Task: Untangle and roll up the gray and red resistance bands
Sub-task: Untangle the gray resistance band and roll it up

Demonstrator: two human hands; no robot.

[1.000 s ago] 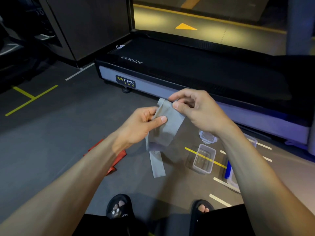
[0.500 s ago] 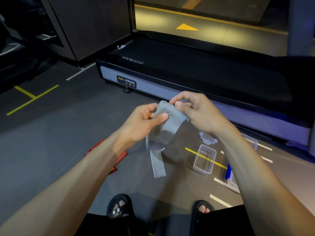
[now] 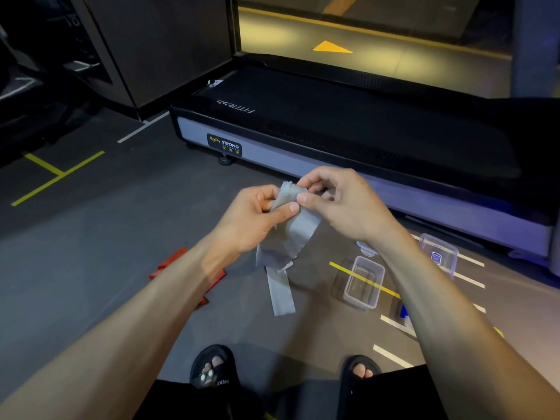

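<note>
A: Why is the red band (image 3: 169, 265) on the floor, left of the gray band (image 3: 288, 234)?

B: Set aside, I judge; the gray one gets rolled first.

A: And the grip?

B: The left hand (image 3: 251, 216) pinches the gray band's top between thumb and fingers. The right hand (image 3: 336, 198) pinches the same bunched end, fingers curled tight. The tail hangs free below.

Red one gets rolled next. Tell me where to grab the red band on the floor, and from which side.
Probably the free end of the red band left of the left forearm, reaching down from above: it lies flat and crumpled on the floor, and the forearm hides its other end.
</note>
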